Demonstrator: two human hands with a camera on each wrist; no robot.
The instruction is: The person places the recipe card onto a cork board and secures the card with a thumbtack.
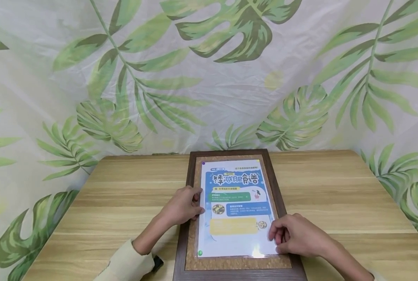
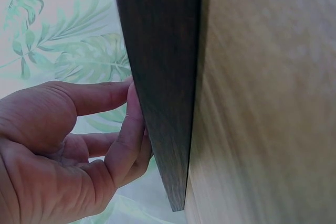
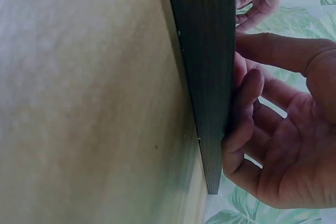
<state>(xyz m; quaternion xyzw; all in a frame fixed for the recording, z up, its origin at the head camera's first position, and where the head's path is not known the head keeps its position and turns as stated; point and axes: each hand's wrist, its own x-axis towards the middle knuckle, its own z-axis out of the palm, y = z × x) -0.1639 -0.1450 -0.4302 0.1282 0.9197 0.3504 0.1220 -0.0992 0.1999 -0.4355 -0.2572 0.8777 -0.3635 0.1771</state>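
Note:
A glossy printed sheet (image 1: 237, 244) with blue, green and yellow panels lies on a cork board (image 1: 237, 264) in a dark wooden frame (image 1: 238, 274). Coloured pins show at its corners: a purple pin (image 1: 203, 163), a yellow pin (image 1: 257, 160) and a green pin (image 1: 200, 253). My left hand (image 1: 181, 205) touches the sheet's left edge, thumb and forefinger apart. At the lower right corner my right hand (image 1: 300, 235) rests its thumb and bent fingers on the sheet's edge. Whether a pin sits under those fingers is hidden. Both wrist views show the frame's side blocking the fingertips.
The board lies on a wood-grain table (image 1: 335, 195). Behind it hangs a leaf-patterned cloth (image 1: 230, 97). A small black object (image 1: 158, 263) shows beside the left sleeve (image 1: 128, 262).

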